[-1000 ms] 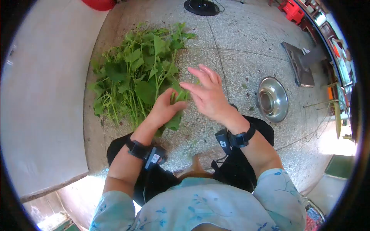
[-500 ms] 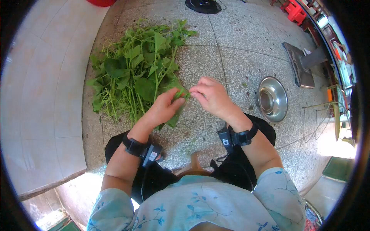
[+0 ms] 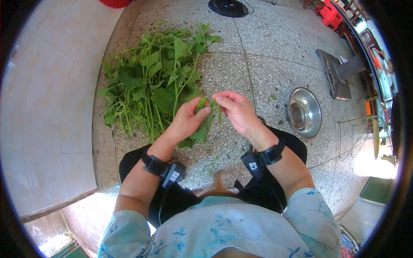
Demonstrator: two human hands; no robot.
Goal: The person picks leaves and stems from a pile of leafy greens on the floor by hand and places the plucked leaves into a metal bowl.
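Speckled stone floor [image 3: 271,47] lies below you, with 1 pale tiled surface [image 3: 47,112] along the left side. You have 2 hands in view and 1 pile of greens [image 3: 150,81] on the floor, ahead and to the left. Its stems and leaves overlap too thickly to count. Your left hand [image 3: 188,120] is closed around a leafy stem [image 3: 204,129], its leaf hanging below your fingers, near the pile's right edge. Your right hand [image 3: 238,112] is closed in a pinch at the top of that stem, fingertips near your left thumb; a thin green strip [image 3: 219,114] hangs beside them.

To your right sits 1 metal bowl [image 3: 316,114], well apart from your hands; the smaller ring inside may be its base or a 2nd dish. Beyond it are 1 dark square base [image 3: 333,81] with a grey post [image 3: 350,66], and 1 red stool [image 3: 330,17]. You wear 2 wrist bands, 1 on the left wrist [image 3: 155,165] and 1 on the right [image 3: 272,155].

Your left hand and the held leaf cover some of the floor. At the top, 1 black round base [image 3: 228,7] and 1 red object [image 3: 115,2] are cut off. Glare washes out the lower right.
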